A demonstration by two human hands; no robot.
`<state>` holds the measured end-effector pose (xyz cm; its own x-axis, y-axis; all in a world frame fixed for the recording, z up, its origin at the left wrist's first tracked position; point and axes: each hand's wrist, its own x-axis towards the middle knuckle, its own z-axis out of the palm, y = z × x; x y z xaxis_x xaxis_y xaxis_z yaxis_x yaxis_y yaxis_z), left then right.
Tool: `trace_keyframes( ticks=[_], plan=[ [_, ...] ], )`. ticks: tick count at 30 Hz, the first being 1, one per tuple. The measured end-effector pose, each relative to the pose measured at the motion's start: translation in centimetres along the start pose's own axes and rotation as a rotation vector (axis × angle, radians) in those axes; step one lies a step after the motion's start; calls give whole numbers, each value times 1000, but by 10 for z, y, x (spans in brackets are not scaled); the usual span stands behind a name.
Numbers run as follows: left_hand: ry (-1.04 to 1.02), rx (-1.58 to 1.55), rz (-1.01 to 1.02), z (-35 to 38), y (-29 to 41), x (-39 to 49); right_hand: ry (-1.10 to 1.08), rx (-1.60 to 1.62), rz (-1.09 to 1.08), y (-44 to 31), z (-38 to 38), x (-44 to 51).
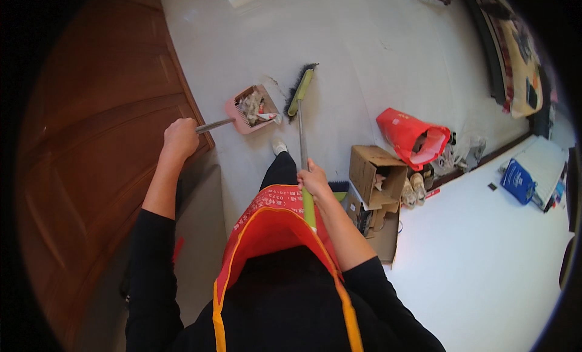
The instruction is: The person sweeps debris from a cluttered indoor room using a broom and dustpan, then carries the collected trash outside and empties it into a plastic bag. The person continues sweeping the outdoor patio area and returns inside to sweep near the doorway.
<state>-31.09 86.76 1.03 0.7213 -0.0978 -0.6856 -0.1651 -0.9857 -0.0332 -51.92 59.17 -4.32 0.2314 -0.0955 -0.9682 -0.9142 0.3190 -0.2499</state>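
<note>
My left hand (180, 137) grips the metal handle of a pink dustpan (233, 112), whose toothed back edge faces me. Grey fluff and scraps of paper or wrapper (254, 107) lie inside the pan. In my right hand (313, 178) is the pole of a broom, near its green grip (309, 210). The broom's green head with dark bristles (301, 92) rests on the pale floor, to the right of the dustpan and apart from it. A small streak of dirt (272, 80) shows on the floor between the two.
A brown wooden door (104, 106) stands at left. On the right are open cardboard boxes (363, 168), a red bag (402, 129) and a pair of shoes (413, 190). A white surface (473, 243) holds a blue bag (517, 181). My red apron (268, 220) bears writing.
</note>
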Motion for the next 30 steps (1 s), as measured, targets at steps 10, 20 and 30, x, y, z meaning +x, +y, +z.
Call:
trace_keyframes(
  ticks=[10, 20, 30],
  plan=[
    [-95, -196, -139, 8, -19, 26, 169, -1304, -455, -152, -33, 71],
    [-88, -245, -221, 15, 13, 79, -80, -1480, -195, -170, 9, 200],
    [-54, -295, -302, 6, 29, 59, -426, -1365, -280, -131, -10, 84]
  ],
)
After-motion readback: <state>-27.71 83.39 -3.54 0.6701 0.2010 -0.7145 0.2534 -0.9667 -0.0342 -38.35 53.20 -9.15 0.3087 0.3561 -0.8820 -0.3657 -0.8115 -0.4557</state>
